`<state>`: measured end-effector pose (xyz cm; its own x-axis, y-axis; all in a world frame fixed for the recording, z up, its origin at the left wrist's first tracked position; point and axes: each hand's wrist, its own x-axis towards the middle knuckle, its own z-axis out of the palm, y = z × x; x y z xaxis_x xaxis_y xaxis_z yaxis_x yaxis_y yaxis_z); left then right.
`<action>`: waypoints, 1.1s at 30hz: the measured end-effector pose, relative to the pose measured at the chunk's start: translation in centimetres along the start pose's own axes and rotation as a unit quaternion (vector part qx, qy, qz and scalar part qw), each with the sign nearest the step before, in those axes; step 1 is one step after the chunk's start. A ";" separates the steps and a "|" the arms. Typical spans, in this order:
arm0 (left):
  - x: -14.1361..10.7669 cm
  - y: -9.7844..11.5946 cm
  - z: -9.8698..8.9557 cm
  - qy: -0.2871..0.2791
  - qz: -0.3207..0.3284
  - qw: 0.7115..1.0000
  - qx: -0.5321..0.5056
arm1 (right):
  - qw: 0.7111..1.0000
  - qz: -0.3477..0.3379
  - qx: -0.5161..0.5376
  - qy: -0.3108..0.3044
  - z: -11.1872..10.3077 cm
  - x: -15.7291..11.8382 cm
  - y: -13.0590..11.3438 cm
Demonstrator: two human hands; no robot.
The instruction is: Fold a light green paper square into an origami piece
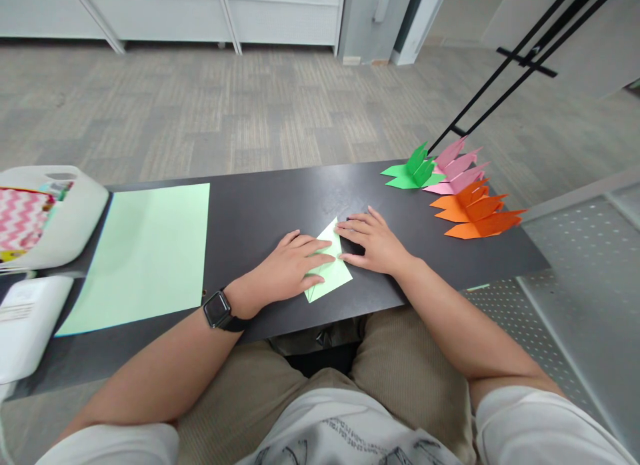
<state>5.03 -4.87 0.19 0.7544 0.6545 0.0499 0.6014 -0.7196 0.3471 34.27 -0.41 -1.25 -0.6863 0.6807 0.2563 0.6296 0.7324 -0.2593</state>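
1. You sit at one smooth, dark, long tabletop [250, 211]; its near edge runs just below your hands, and dark surface shows between them and its far edge.
2. One large, pale-green paper sheet [145, 258] lies to your left, flat and straight-edged, well apart from your left hand.
3. One white, round-cornered basket [83, 218] stands beyond that sheet at the left, holding a pink-and-white zigzag item.
4. One white box [25, 328], rounded and smooth, sits nearer you, partly out of view.
5. Three pointed, crisply creased paper pieces group near the far right edge: orange [475, 215], pink [457, 168] and green [414, 171].
6. Your left hand [285, 268] lies across the folded paper, its grip wide.
7. Your right hand [377, 246] touches that paper's right side, grip wide, thumb apart from fingers.
8. One pale-green folded paper [336, 274], creased and pointed, lies under your fingertips, near the tabletop's near edge.
9. One dark square-faced watch [219, 310] circles your left wrist.
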 end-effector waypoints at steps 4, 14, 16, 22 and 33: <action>-0.1 0.0 0.2 0.004 0.001 1.000 0.004 | 0.999 -0.043 0.018 0.029 -0.3 -0.5 0.0; -0.2 0.0 0.1 0.002 0.011 1.000 0.007 | 0.991 -0.111 0.067 0.009 -0.7 -1.0 0.5; -0.2 0.0 0.1 -0.001 0.012 1.000 0.008 | 0.991 -0.114 0.069 0.005 -0.7 -1.0 0.4; -0.1 0.0 0.1 -0.008 0.009 1.000 0.011 | 0.992 -0.114 0.059 0.010 -0.3 -0.9 1.2; 0.0 -0.2 0.1 -0.012 0.007 1.000 0.021 | 0.998 -0.052 -0.021 0.019 -0.2 0.4 2.2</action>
<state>4.94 -4.71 -0.01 0.7691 0.6383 0.0322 0.6002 -0.7386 0.3068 35.52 1.47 -1.52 -0.7347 0.6009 0.3148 0.5710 0.7983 -0.1913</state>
